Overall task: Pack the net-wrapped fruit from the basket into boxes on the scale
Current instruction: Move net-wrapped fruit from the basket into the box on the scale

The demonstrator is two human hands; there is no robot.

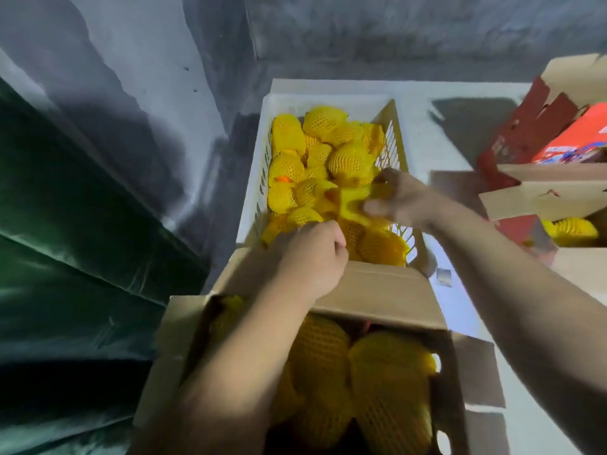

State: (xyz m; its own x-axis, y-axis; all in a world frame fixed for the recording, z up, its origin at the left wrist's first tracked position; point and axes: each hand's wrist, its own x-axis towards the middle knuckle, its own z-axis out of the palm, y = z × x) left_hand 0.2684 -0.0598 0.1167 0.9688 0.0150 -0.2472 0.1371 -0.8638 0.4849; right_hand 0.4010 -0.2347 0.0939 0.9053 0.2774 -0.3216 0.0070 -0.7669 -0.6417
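Reaching into the basket, my right hand pinches one net-wrapped fruit to lift, while my left hand curls over another for the box.

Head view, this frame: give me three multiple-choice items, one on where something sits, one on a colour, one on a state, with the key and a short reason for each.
1. Where is the white basket relative to the near cardboard box?
A. Beyond its far flap
B. Inside it
C. Under it

2. What colour is the net on the fruit in the basket?
A. White
B. Yellow
C. Green

3. What is the right hand doing?
A. Resting flat on the table
B. Hanging idle beside the box
C. Gripping net-wrapped fruit over the basket

Key: 1 A, the basket lies past the box's far flap. 2 B, every wrap is yellow mesh. 3 C, its fingers curl round yellow net, though blurred. The left hand reaches into the basket's near end with curled fingers; what it holds is hidden.
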